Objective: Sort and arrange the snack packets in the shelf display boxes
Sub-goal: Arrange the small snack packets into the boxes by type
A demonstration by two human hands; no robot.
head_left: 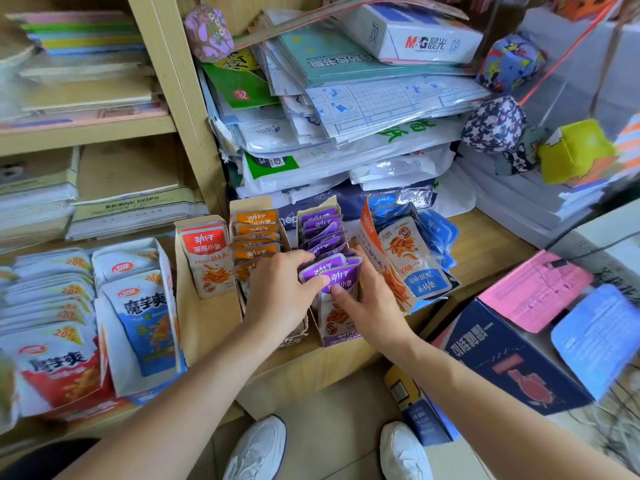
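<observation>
Wide wooden shelf (485,237) out front, and the action is all at the purple box (337,337), third in a row of four display boxes. Left of the grip the orange box (247,204) is well filled, and beyond it the red box (204,320) shows one packet up front. Right of the grip the blue box (370,237) leans away, its packets spilling loose. Both hands are in there: the left hand (277,292) grasps the front bunch of purple packets (341,273) from its side, thumb on the face. The right hand (370,299) pinches the same bunch from the other side, thumb in front, fingers behind. The bunch stands in the front half of the purple box, tops fanned and uneven, and behind the grip the rear packets (320,225) slump backward. To do this well, I'd say square the tops between both hands, tap the bunch down to the box floor and keep the labels facing forward. Then draw the slumped ones up against it.
</observation>
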